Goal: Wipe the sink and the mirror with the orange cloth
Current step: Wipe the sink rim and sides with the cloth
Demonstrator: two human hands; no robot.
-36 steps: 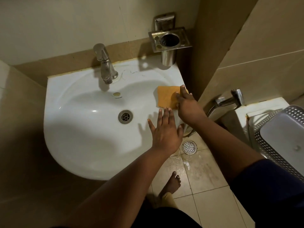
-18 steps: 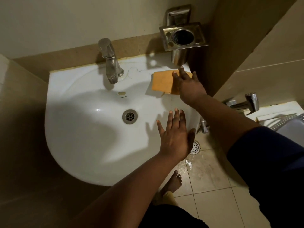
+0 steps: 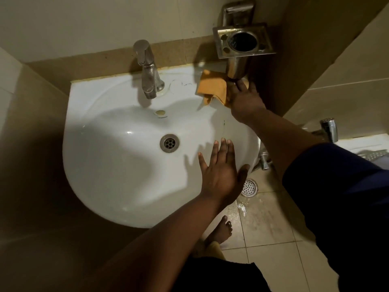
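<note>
In the head view, the right hand [image 3: 244, 100] presses the orange cloth [image 3: 212, 88] on the back right corner of the sink [image 3: 117, 175], just under the metal cup holder [image 3: 242, 42] that is fixed on the wall. The fingers lie mostly straight over the cloth; whether they also curl around its edge I cannot tell. The cloth is bunched, with one fold hanging toward the bowl. The tap [image 3: 148, 70] stands to the left of the cloth, apart from it.

The left hand [image 3: 221, 173] rests flat on the front right rim of the sink — fingers straight and a little spread, holding nothing. The drain [image 3: 169, 143] is in the middle of the bowl. On the tiled floor there is a round floor drain [image 3: 249, 187] and a bare foot [image 3: 222, 230].
</note>
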